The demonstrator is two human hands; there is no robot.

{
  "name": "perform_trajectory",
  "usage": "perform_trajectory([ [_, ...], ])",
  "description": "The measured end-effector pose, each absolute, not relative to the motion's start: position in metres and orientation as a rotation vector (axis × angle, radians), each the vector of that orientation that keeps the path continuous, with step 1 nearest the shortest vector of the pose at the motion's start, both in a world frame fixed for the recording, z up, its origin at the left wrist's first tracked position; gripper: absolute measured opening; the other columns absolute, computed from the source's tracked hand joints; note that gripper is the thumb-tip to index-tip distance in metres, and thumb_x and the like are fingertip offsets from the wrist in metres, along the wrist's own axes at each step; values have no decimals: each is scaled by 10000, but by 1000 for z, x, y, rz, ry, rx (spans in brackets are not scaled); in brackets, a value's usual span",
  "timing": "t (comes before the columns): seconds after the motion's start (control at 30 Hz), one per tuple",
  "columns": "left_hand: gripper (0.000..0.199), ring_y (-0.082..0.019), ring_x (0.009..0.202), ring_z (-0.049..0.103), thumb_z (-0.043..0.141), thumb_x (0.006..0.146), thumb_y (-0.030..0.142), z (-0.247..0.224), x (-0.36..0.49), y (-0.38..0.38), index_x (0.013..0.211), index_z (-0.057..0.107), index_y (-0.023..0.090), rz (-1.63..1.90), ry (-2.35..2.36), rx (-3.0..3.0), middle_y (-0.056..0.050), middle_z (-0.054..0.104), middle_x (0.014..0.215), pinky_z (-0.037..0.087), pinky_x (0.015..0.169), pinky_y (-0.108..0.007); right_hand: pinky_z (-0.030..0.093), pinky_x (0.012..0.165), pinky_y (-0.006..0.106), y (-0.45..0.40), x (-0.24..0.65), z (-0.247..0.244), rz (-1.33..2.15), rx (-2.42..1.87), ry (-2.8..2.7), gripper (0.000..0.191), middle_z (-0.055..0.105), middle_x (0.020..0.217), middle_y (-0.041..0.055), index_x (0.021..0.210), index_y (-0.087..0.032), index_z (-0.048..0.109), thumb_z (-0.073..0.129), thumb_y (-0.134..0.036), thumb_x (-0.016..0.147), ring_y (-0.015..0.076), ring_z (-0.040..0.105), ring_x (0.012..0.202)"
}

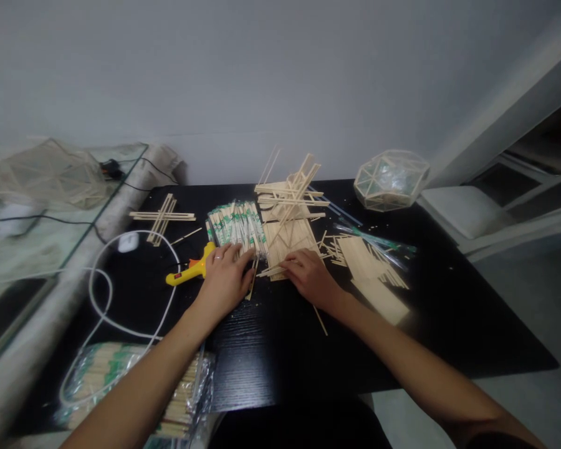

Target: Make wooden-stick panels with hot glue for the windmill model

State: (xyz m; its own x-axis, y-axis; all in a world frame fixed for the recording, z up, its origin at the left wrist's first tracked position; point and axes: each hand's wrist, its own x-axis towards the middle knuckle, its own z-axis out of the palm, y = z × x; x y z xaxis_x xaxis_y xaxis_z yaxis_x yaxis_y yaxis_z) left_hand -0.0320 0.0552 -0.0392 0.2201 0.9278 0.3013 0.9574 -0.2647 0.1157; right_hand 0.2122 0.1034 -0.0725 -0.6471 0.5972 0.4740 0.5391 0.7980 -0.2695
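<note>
My left hand [225, 275] lies with its fingers apart beside the yellow glue gun [190, 272], partly covering its front end. Its fingertips reach the near edge of a bundle of paper-wrapped chopsticks [235, 223], and a bare stick [252, 288] lies by the thumb. Between thumb and fingers of my right hand [307, 274] are thin wooden sticks [270, 271], pointing left over the near end of a flat wooden stick panel [292, 237]. Behind, crossed sticks [299, 190] are piled on the panel.
A white cable [92, 293] loops across the left of the black table [262, 362]. Crossed chopsticks [163, 217] lie at back left, and a bagged chopstick pack [98, 368] is at front left. Wooden sheets [378, 299] and a faceted stick-framed form [393, 181] are on the right.
</note>
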Motion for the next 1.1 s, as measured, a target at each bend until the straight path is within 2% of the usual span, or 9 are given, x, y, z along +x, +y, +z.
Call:
perform_trajectory([
  [0.1, 375, -407, 1275, 586, 642, 976, 271, -40, -31, 56, 1330, 710, 167, -454, -1851, -2359, -174, 712, 1335, 403, 1086, -564, 515, 904, 422, 102, 214, -73, 180, -861, -2398, 124, 694, 1048, 111, 1098, -172, 742, 647, -165, 1018, 265, 620, 982],
  [0.3, 238, -354, 1103, 631, 604, 984, 180, -39, -36, 60, 1150, 768, 226, -502, -1891, -2372, -107, 773, 1138, 393, 1003, -521, 556, 856, 384, 100, 214, -76, 261, -885, -2353, 118, 686, 972, 88, 1086, -171, 736, 650, -141, 1011, 240, 641, 915],
  [0.5, 166, -303, 1027, 628, 594, 1020, 235, -41, -39, 64, 993, 758, 231, -596, -1899, -2360, -73, 789, 1016, 344, 987, -484, 575, 855, 383, 101, 216, -78, 333, -877, -2317, 113, 702, 988, 87, 1081, -172, 732, 653, -138, 1008, 235, 667, 917],
  [0.67, 234, -279, 918, 614, 556, 1036, 277, -43, -40, 66, 872, 712, 218, -615, -1888, -2344, -64, 765, 881, 352, 948, -468, 581, 861, 397, 102, 217, -79, 373, -865, -2294, 118, 708, 995, 96, 1081, -167, 735, 642, -144, 1012, 240, 677, 923],
  [0.93, 180, -299, 919, 608, 474, 1025, 229, -31, -34, 61, 963, 641, 199, -910, -1971, -2232, -110, 718, 942, 417, 879, -456, 573, 855, 373, 100, 218, -75, 415, -865, -2237, 143, 718, 971, 90, 1087, -173, 738, 604, -199, 1044, 227, 689, 904],
  [1.1, 110, -264, 1070, 643, 494, 1044, 210, -15, -30, 49, 1031, 603, 220, -1240, -1599, -2412, -94, 730, 1097, 445, 979, -443, 581, 850, 354, 97, 217, -69, 443, -868, -2176, 257, 726, 960, 74, 1277, -166, 687, 623, -267, 1050, 218, 707, 888],
])
